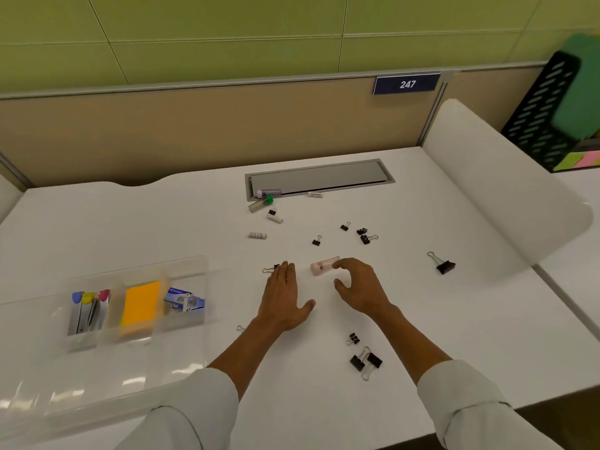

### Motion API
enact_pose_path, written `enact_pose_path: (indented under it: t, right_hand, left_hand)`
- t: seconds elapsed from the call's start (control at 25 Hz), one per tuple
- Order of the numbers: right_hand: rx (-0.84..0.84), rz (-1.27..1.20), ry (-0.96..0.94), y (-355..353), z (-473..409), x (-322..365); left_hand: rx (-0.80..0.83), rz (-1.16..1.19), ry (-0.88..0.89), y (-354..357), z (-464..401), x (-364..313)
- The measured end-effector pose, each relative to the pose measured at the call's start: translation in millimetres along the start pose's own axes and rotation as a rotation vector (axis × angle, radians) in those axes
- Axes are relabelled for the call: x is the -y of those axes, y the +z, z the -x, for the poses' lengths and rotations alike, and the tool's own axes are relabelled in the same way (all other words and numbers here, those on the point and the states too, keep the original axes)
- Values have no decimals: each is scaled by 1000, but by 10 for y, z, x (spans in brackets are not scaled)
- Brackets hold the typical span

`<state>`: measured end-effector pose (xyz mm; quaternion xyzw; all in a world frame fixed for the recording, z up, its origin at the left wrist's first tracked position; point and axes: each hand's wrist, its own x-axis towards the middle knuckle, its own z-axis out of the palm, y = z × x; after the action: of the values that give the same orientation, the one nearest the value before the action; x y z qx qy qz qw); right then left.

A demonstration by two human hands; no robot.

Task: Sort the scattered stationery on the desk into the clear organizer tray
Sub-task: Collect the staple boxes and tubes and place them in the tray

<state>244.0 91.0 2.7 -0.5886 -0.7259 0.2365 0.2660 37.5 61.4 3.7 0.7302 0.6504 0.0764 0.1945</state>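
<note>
The left hand point(283, 298) lies flat and spread on the white tabletop point(130, 222), its fingertips touching a black clip point(272, 268). The right hand point(360, 287) is curved wide, holding nothing, with its fingertips just beside a small pink tube point(323, 265). The clear organizer tray point(136, 306) sits far left, already holding some things.

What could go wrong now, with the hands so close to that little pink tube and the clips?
The pink tube lies on its side, so a nudge from the curled right hand might roll it away. The flat left hand partly covers a binder clip and could push it along rather than lift it. The pair of binder clips beside the right forearm might get swept toward the desk edge.
</note>
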Motion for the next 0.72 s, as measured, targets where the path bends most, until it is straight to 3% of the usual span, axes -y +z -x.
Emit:
enact_pose_path:
  t: [0.36,0.48,0.6,0.72]
  right_hand:
    - [238,410,-95,234,-493,132]
    - [190,336,-43,242,-523,127]
    - [10,-251,204,276,-474,253]
    - [-54,-1257,604,339,-454,399]
  left_hand:
    - [-44,85,82,-112,-373,273]
    - [-57,133,127,-128,-458,334]
    - [-74,174,177,-158,-537,362]
    - [-104,219,224,-222,-611,361]
